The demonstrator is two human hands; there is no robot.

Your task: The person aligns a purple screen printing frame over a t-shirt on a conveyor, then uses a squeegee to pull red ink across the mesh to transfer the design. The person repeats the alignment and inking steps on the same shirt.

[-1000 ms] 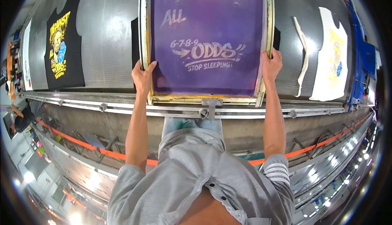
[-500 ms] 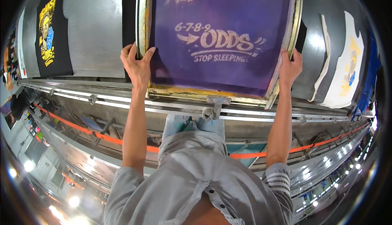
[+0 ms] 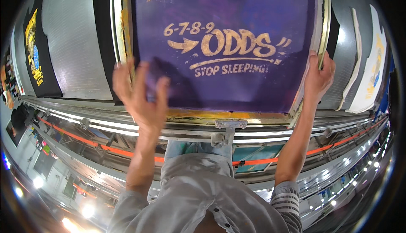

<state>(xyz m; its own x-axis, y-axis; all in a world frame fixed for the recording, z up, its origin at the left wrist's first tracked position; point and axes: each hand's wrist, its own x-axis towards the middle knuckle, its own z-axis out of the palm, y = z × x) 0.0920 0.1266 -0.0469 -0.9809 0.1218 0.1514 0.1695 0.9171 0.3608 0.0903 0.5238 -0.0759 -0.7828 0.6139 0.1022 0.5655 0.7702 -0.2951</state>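
Note:
A purple printing screen [image 3: 228, 89] with pale lettering fills the upper middle, in a metal frame [image 3: 323, 21] streaked with yellow paint. My right hand [image 3: 319, 74] is closed round the frame's right side. My left hand [image 3: 141, 95], blurred, is open with fingers spread over the lower left corner of the screen and its frame; whether it touches them I cannot tell. A metal clamp [image 3: 230, 125] sits at the middle of the frame's front edge. Dark cloth [image 3: 105, 42] shows beside the frame on the left.
A grey printing table [image 3: 72, 55] carries a printed black garment piece [image 3: 48, 80] at left and a white printed one [image 3: 363, 93] with a pale strip [image 3: 351, 76] at right. Metal rails [image 3: 264, 135] run along the front, an orange beam [image 3: 101, 146] below. A person [image 3: 17, 121] is at far left.
My left hand has let go of the frame's left side and spread its fingers, moving lower. The screen appears wider and shifted in view; my right hand still grips it.

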